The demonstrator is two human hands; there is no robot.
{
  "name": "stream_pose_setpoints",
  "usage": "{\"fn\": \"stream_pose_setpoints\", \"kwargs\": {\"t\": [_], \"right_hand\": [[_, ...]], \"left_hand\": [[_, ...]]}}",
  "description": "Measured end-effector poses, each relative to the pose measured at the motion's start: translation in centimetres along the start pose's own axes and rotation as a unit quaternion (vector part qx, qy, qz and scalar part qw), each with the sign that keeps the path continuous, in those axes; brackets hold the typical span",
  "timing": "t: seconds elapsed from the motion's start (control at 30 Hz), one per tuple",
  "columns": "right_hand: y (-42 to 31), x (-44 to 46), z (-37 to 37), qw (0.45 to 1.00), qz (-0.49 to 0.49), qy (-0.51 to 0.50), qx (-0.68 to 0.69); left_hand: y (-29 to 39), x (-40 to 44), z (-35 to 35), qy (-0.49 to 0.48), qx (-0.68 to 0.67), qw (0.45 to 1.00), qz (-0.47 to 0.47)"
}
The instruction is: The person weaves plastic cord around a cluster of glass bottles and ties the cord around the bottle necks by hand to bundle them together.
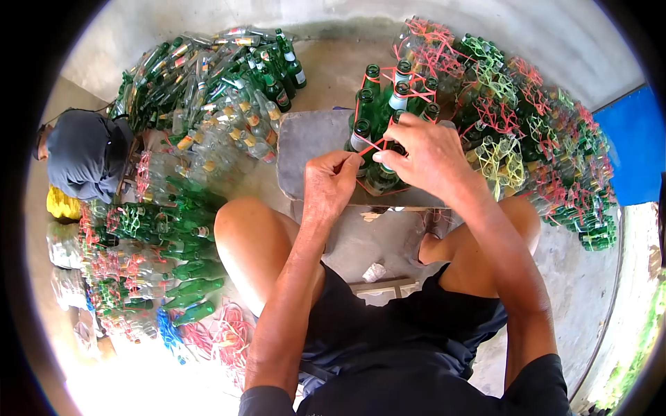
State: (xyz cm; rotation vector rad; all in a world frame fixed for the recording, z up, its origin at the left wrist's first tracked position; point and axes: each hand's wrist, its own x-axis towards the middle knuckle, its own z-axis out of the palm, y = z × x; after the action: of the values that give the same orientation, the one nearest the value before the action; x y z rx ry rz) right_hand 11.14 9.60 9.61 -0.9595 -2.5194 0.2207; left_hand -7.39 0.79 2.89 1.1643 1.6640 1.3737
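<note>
Several green glass bottles (381, 114) stand upright in a tight group on a grey slab-topped table (298, 156). Red plastic string (371, 147) runs around and between their necks. My left hand (334, 182) is at the near left of the group, thumb and fingers pinched on the string. Over the nearest bottles, my right hand (427, 152) is closed with its fingers curled and pinches the same string. A short stretch of string spans the gap between both hands. Some bottle necks are hidden behind my right hand.
Loose bottles (201, 76) are heaped at the back left. Bundles of tied bottles (513, 104) line the right wall. More bottles (159, 243) lie stacked at left, near loose red string (229, 333). A person in dark clothing (87, 152) sits at far left.
</note>
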Motion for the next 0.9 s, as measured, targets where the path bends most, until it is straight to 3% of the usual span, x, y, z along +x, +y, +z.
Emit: {"fn": "stream_pose_setpoints", "kwargs": {"t": [0.13, 0.17, 0.33, 0.47, 0.6, 0.8, 0.9], "right_hand": [[-0.4, -1.2, 1.5, 0.997, -0.024, 0.046, -0.052], [-0.5, -1.5, 1.9, 0.997, -0.019, 0.064, -0.045], [-0.7, -2.2, 3.4, 0.993, -0.011, 0.115, -0.008], [-1.0, -2.3, 3.3, 0.992, -0.004, 0.127, 0.016], [-0.9, -2.4, 3.4, 0.991, 0.001, 0.133, 0.029], [-0.8, -2.3, 3.4, 0.992, 0.009, 0.120, 0.038], [-0.7, -2.3, 3.5, 0.992, 0.013, 0.121, 0.046]], "left_hand": [[1.7, 0.4, -1.2, -0.020, 0.078, 0.996, 0.032], [2.5, 0.7, -1.5, -0.037, 0.125, 0.989, 0.075], [5.3, 4.4, -3.2, -0.108, 0.265, 0.917, 0.279], [8.3, 7.8, -2.4, -0.163, 0.343, 0.848, 0.368], [8.7, 11.0, -1.3, -0.183, 0.397, 0.807, 0.396], [6.9, 13.4, -1.3, -0.239, 0.380, 0.869, 0.208], [5.9, 13.2, -1.5, -0.215, 0.339, 0.906, 0.132]]}}
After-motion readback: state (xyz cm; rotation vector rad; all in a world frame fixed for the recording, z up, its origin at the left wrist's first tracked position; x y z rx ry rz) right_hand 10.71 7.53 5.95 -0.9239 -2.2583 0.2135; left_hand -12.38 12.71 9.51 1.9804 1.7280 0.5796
